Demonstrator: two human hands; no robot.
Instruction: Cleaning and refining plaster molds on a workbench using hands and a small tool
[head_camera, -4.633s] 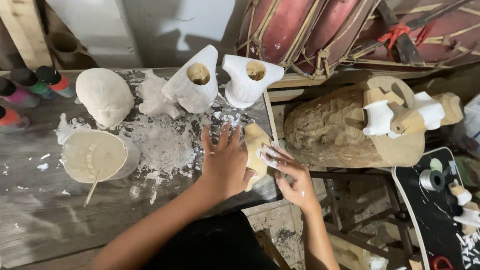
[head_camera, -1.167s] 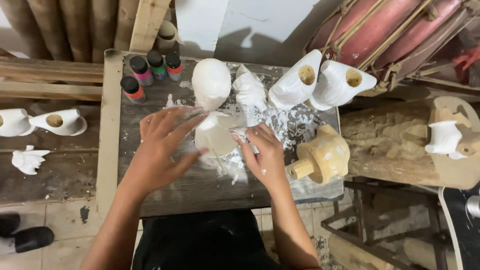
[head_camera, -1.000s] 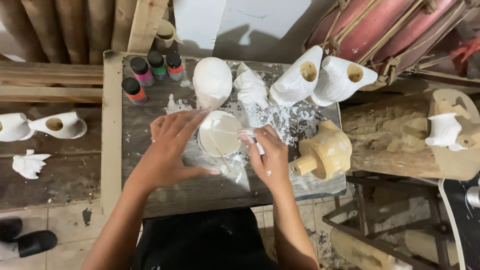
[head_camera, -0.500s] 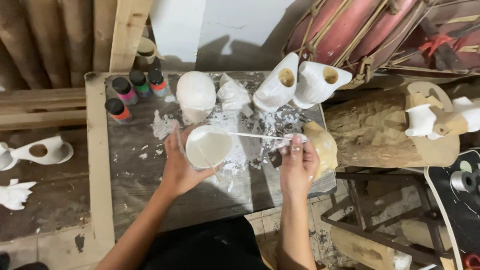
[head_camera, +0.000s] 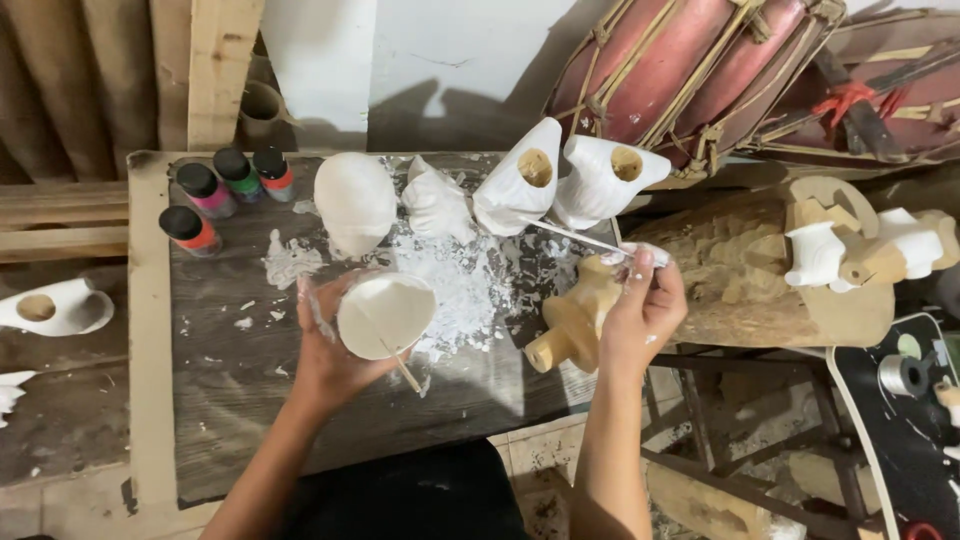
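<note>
The left hand (head_camera: 325, 355) is raised over the dark wooden bench (head_camera: 230, 400), fingers curled around a small round cup of white paste (head_camera: 385, 315), gripping it from the side and beneath; a thin wooden stick (head_camera: 400, 368) leans out over the cup's near rim; the right hand (head_camera: 643, 312) is held up at the bench's right edge, fingers pinched together on a slim white-smeared tool (head_camera: 580, 238) that slants up-left toward the white figures; whether it also grips anything else I cannot tell; just left of that hand, touching the bench edge, lies a bare tan wooden carved figure (head_camera: 570, 320); behind it stand two white-coated hollow carvings (head_camera: 570, 180), a white lumpy carving (head_camera: 437, 205) and a white rounded carving (head_camera: 355, 200); white paste spatter (head_camera: 460, 285) covers the bench between them; four dark-capped paint bottles (head_camera: 225, 190) stand at the far left corner; a carved wooden log (head_camera: 740, 270) lies to the right, well apart from the cup.
</note>
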